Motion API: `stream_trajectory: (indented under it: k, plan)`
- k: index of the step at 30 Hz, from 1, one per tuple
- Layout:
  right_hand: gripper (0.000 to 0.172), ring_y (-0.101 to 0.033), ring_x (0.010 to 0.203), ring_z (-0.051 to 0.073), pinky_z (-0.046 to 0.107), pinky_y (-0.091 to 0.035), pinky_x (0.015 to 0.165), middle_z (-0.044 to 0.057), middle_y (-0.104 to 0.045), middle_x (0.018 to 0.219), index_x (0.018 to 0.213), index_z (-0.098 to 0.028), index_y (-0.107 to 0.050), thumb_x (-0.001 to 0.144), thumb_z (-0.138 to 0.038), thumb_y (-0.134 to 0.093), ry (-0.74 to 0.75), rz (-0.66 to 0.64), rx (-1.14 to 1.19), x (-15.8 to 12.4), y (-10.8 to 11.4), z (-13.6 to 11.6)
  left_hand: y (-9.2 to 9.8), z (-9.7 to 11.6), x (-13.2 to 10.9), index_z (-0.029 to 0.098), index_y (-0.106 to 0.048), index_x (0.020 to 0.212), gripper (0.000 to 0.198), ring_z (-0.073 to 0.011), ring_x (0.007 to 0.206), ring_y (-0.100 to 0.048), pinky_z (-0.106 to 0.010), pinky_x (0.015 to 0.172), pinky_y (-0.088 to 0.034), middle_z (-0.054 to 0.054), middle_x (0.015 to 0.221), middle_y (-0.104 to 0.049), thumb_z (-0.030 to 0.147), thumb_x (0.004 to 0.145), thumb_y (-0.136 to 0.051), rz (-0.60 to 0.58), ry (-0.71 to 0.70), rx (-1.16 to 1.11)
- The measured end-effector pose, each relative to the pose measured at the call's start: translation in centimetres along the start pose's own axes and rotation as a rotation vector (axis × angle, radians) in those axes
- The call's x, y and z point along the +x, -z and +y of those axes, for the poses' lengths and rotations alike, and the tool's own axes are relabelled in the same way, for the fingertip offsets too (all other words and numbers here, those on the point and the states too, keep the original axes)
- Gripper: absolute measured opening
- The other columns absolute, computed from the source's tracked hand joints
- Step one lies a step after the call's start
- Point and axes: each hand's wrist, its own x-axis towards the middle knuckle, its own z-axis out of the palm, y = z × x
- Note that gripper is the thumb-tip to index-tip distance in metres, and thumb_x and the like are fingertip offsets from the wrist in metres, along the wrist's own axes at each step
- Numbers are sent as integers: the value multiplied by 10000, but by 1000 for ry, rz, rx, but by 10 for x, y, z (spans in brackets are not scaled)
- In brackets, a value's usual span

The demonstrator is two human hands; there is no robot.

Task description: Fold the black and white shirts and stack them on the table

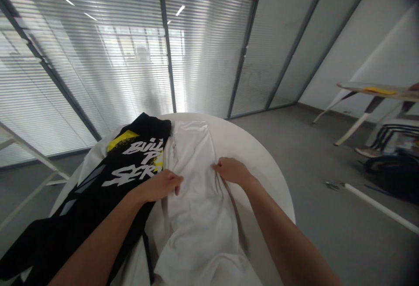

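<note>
A white cloth garment (196,220) lies lengthwise on the round white table (258,155), its surface creased and folded along the sides. My left hand (160,185) sits on the garment's left side with the fingers curled into the cloth. My right hand (232,170) grips a fold on its right side, the two hands close together. Beside it, to the left, lies a black garment (108,190) with white and yellow lettering, partly under my left forearm. The near end of the white garment is out of view.
Glass partitions with white blinds (114,59) curve behind the table. On the grey floor to the right lie a white tube (379,207) and a dark bag (396,177). Further back stands a table (376,92) with a yellow item on it.
</note>
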Motion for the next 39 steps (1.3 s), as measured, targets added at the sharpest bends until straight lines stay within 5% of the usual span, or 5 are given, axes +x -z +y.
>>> stream_trajectory:
  k: [3, 7, 15, 22, 39]
  plan:
    - [399, -649, 1016, 286, 341, -464, 774, 145, -697, 1085, 1003, -176, -668, 921, -496, -443, -5, 39, -25, 6, -9, -4, -3, -10, 11, 195, -686, 911, 414, -180, 767, -621, -272, 702, -410, -55, 804, -675, 435, 926, -349, 294, 134, 191]
    - [369, -641, 1033, 287, 339, -458, 799, 157, -704, 1041, 953, -173, -706, 944, -430, -440, 121, -59, -79, 7, -10, 4, -9, -12, 12, 278, -557, 1223, 400, -217, 842, -652, -297, 723, -422, -41, 869, -698, 475, 906, -414, 216, 154, 283]
    - [504, -658, 690, 219, 281, -441, 671, 120, -669, 625, 654, -141, -681, 962, -412, -388, 206, -377, 41, -2, 11, 23, -9, -6, 10, 208, -624, 772, 447, -179, 756, -636, -262, 676, -405, -50, 795, -683, 494, 943, -326, 195, 52, 257]
    - [413, -544, 1136, 246, 330, -393, 921, 154, -587, 1253, 1300, -173, -521, 983, -395, -378, 48, 235, 12, 1, -5, -7, -15, -10, 17, 273, -594, 1259, 411, -188, 963, -620, -284, 810, -442, -64, 1115, -632, 423, 942, -381, 428, 19, 283]
    - [385, -555, 1117, 212, 313, -376, 929, 70, -647, 1206, 1244, -247, -600, 974, -449, -415, 311, 222, 26, -3, -9, -29, -13, -8, 15, 263, -678, 1035, 325, -179, 975, -613, -270, 817, -441, -46, 1061, -650, 405, 928, -406, 434, -55, 309]
